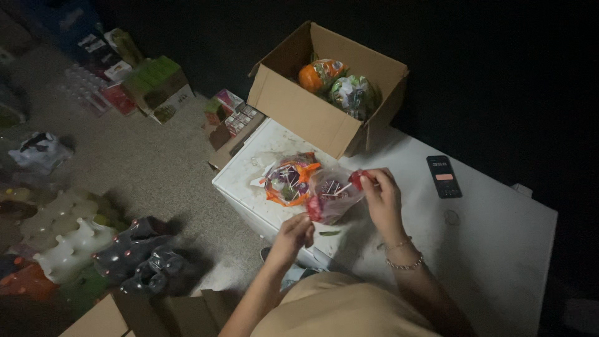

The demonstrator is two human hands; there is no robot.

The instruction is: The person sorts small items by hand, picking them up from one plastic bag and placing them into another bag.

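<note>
Left hand (298, 232): pinching near-left corner of the clear bag (332, 195).
Right hand (380, 195): pinching its far-right end.
Bag axis: diagonal between both hands.

Setting: dim storeroom or stock area, apparently of a small shop. Evidence: carpeted floor (156, 162) crowded with shrink-wrapped bottle packs (65, 234), stacked cartons of packaged goods (156, 84), a dark multipack of bottles (140, 256); white worktable (499, 249) bearing an open cardboard box (312, 112) of bagged sweets.
</note>
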